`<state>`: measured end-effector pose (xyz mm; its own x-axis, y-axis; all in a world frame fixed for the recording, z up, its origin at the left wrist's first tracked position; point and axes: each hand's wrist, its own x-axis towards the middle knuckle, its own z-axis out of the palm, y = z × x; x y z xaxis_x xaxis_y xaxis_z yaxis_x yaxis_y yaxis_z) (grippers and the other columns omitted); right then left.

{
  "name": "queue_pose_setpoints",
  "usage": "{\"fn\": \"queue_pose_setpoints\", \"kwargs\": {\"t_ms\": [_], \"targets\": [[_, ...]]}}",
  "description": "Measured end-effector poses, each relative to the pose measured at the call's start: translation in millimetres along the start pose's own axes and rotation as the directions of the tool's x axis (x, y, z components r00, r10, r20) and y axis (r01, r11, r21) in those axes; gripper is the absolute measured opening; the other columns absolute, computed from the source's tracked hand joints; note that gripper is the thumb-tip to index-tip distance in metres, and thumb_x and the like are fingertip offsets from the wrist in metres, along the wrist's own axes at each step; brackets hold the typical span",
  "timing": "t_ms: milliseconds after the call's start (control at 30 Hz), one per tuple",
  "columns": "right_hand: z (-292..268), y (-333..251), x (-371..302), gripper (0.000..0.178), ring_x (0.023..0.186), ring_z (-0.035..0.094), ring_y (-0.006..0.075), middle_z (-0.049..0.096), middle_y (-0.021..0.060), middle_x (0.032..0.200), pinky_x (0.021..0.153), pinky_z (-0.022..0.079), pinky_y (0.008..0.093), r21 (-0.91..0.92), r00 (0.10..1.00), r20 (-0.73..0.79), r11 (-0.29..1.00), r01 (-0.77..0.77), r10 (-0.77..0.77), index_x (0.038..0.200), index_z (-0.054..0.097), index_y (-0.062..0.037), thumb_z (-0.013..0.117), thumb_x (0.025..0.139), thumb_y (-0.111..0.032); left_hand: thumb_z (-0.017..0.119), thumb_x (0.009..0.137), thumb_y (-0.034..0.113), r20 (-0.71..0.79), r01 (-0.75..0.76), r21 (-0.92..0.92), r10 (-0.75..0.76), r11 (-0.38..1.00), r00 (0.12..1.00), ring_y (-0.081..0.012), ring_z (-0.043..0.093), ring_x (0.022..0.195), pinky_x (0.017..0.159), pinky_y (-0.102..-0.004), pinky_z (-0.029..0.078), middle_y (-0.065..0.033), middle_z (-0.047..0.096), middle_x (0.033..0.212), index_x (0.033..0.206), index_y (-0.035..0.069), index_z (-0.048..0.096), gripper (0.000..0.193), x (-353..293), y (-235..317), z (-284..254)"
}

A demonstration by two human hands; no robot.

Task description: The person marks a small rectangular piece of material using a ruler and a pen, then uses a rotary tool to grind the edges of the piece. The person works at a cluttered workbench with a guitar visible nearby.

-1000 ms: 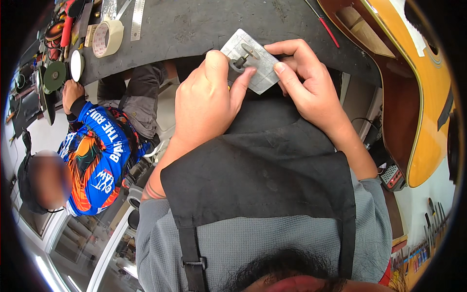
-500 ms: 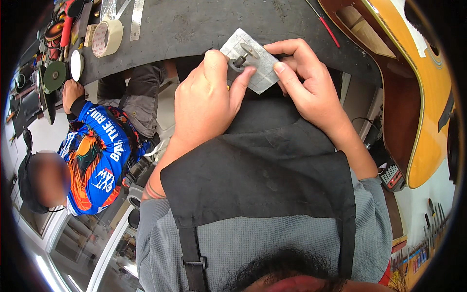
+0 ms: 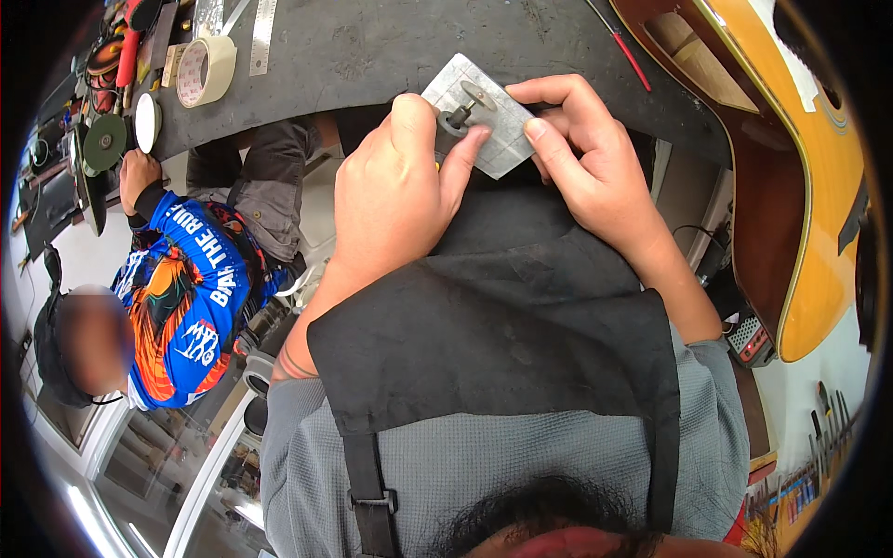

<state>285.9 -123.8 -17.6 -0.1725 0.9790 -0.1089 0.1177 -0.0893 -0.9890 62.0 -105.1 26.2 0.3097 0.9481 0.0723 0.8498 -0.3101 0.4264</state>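
Note:
In front of my apron, near the front edge of the dark workbench (image 3: 372, 56), both hands meet at a thin grey rectangular plate (image 3: 510, 153) with faint lines across it. My right hand (image 3: 600, 172) pinches the plate's right side, thumb on top and fingers curled behind. Closed in my left hand (image 3: 391, 191) is a rotary tool (image 3: 458, 119), mostly hidden by the fingers. Its dark nose carries a thin shaft with a small round cutting disc (image 3: 478, 95), seen nearly edge-on over the plate. Whether the disc touches the plate, I cannot tell.
A roll of masking tape (image 3: 220, 70) and a steel ruler (image 3: 263, 39) lie on the bench at left. A thin red-handled tool (image 3: 631, 61) lies at right, near a guitar body (image 3: 823, 232) standing on its side. Another person (image 3: 205, 251) sits at left beside a green disc (image 3: 105, 144).

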Motion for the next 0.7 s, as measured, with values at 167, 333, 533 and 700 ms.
{"fn": "queue_pose_setpoints", "kwargs": {"t_ms": [167,333,533,700], "targets": [[-1.0,-1.9,-0.4,0.028,0.079,0.075,0.0169,0.081,0.0125,0.092,0.079,0.056,0.0330,0.013,1.000,0.011,1.000,-0.025,0.025,0.142,0.068,-0.0065,0.065,0.115,-0.012,0.088,0.105,0.037,0.024,0.025,0.008,-0.025,1.000,0.999,-0.0469,0.078,0.082,0.071,-0.0511,0.060,-0.0243,0.075,0.087,0.112,0.001,0.062,0.045,0.4,1.7,-1.1],[0.0,0.4,-0.5,0.028,0.076,0.073,0.0165,0.079,0.0115,0.089,0.077,0.055,0.0332,0.011,1.000,0.003,1.000,-0.014,0.014,0.142,0.068,-0.0068,0.065,0.115,-0.011,0.088,0.105,0.037,0.018,0.024,0.011,-0.024,1.000,1.000,-0.0475,0.079,0.084,0.072,-0.0515,0.060,-0.0245,0.076,0.088,0.112,0.001,0.063,0.045,-0.6,1.1,-0.1],[-1.6,-1.2,-0.8,0.029,0.074,0.072,0.0162,0.078,0.0107,0.086,0.075,0.054,0.0334,-0.004,0.999,0.012,1.000,-0.031,0.031,0.142,0.068,-0.0071,0.065,0.114,-0.011,0.088,0.106,0.037,0.024,0.030,0.008,-0.030,1.000,0.999,-0.0481,0.079,0.085,0.073,-0.0520,0.060,-0.0247,0.077,0.089,0.113,0.001,0.063,0.045,-0.1,1.8,-0.4],[0.2,-1.7,-1.1,0.028,0.078,0.075,0.0164,0.080,0.0099,0.088,0.078,0.056,0.0329,0.011,1.000,0.000,1.000,-0.022,0.022,0.142,0.068,-0.0060,0.064,0.115,-0.009,0.089,0.105,0.035,0.025,0.054,-0.040,-0.053,0.998,0.998,-0.0467,0.079,0.085,0.074,-0.0498,0.061,-0.0244,0.077,0.089,0.112,0.001,0.063,0.043,0.1,2.2,-1.6]]}}
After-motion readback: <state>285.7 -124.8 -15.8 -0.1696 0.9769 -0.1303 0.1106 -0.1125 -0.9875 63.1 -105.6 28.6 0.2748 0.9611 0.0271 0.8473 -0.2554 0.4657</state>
